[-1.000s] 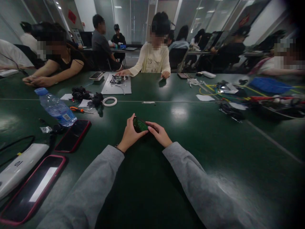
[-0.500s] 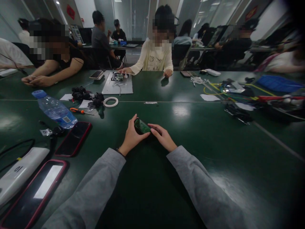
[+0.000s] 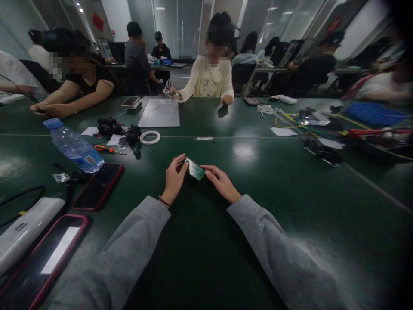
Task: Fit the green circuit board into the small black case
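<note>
A small green circuit board [image 3: 195, 169] is held between both my hands just above the dark green table [image 3: 245, 224]. My left hand [image 3: 174, 181] grips its left end with curled fingers. My right hand [image 3: 221, 183] pinches its right end. Both forearms, in grey sleeves, rest on the table in front of me.
At the left lie a water bottle [image 3: 75, 146], two red-cased phones [image 3: 98, 186] [image 3: 45, 262], a white device [image 3: 22, 232], an orange-handled tool [image 3: 108, 149] and a white tape ring [image 3: 149, 137]. A grey mat [image 3: 160, 113] lies before a person across the table. Cables [image 3: 309, 125] pile at the right.
I have tilted the board so its lighter face shows, and my left fingers have shifted on its end. The person across the table has lifted the part off the grey mat.
</note>
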Tool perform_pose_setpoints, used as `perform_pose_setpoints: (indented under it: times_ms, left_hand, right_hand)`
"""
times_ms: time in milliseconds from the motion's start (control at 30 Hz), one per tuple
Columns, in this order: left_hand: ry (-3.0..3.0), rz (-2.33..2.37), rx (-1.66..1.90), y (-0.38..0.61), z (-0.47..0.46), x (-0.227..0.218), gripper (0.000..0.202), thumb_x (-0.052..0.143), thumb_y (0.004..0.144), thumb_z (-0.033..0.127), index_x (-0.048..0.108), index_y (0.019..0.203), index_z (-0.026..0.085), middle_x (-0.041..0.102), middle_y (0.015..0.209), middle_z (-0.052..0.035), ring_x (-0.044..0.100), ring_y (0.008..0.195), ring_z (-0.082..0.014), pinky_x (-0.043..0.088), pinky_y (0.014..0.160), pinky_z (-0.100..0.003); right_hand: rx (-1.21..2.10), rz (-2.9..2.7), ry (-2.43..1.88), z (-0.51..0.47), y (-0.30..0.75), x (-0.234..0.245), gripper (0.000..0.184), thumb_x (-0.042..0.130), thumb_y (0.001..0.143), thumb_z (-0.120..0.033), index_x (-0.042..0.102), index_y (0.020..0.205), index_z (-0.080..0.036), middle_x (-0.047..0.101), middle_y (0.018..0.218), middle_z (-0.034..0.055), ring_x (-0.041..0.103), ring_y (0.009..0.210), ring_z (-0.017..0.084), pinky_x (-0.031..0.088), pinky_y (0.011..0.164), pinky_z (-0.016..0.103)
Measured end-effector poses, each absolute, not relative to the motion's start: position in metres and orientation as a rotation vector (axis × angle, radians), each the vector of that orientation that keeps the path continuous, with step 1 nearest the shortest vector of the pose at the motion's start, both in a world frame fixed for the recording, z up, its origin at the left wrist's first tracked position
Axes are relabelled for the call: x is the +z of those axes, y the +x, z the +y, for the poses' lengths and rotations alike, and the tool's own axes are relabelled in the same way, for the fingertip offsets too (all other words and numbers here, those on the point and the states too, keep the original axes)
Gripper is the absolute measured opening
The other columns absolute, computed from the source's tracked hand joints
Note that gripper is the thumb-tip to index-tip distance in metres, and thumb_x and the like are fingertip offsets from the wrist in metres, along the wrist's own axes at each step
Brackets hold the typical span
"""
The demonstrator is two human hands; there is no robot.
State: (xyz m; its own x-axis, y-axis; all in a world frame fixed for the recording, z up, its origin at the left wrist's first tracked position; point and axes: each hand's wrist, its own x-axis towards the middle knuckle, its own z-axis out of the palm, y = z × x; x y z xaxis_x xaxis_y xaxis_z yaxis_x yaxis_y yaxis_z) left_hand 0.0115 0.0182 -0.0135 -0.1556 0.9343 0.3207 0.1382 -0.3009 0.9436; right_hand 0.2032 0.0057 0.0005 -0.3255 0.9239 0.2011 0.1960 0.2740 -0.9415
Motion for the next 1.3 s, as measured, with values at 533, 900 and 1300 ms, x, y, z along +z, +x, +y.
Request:
perform_pose_setpoints:
  times_ms: [533, 900, 1300]
  left_hand:
    - [1.468, 1.243, 1.587, 0.011, 0.007, -0.007, 0.031, 0.058, 0.083, 0.024, 0.056, 0.113, 0.018, 0.063, 0.118, -0.0089, 0.059, 0.111, -0.0176, 0.048, 0.098, -0.036]
    - [1.683, 1.405, 1.429, -0.005, 0.015, -0.012, 0.027, 0.058, 0.081, 0.02, 0.059, 0.109, 0.022, 0.064, 0.11, -0.0055, 0.064, 0.094, -0.017, 0.051, 0.086, -0.036]
    - [2.291, 1.671, 1.032, -0.025, 0.008, 0.006, 0.015, 0.057, 0.084, 0.033, 0.065, 0.09, 0.022, 0.062, 0.088, -0.0037, 0.058, 0.076, -0.0171, 0.043, 0.068, -0.029]
  right_hand:
    - [1.018, -1.689, -1.009, 0.005, 0.203, -0.014, 0.042, 0.053, 0.087, -0.049, 0.054, 0.121, -0.023, 0.059, 0.118, 0.0069, 0.056, 0.112, 0.021, 0.046, 0.098, 0.04]
    - [0.536, -1.941, -1.084, -0.006, 0.198, -0.007, 0.042, 0.058, 0.086, -0.038, 0.051, 0.125, -0.023, 0.056, 0.121, 0.0074, 0.054, 0.11, 0.023, 0.044, 0.097, 0.043]
    - [0.498, -2.018, -1.025, -0.005, 0.2, -0.005, 0.046, 0.061, 0.084, -0.037, 0.051, 0.127, -0.025, 0.054, 0.123, 0.0074, 0.052, 0.115, 0.023, 0.042, 0.1, 0.043]
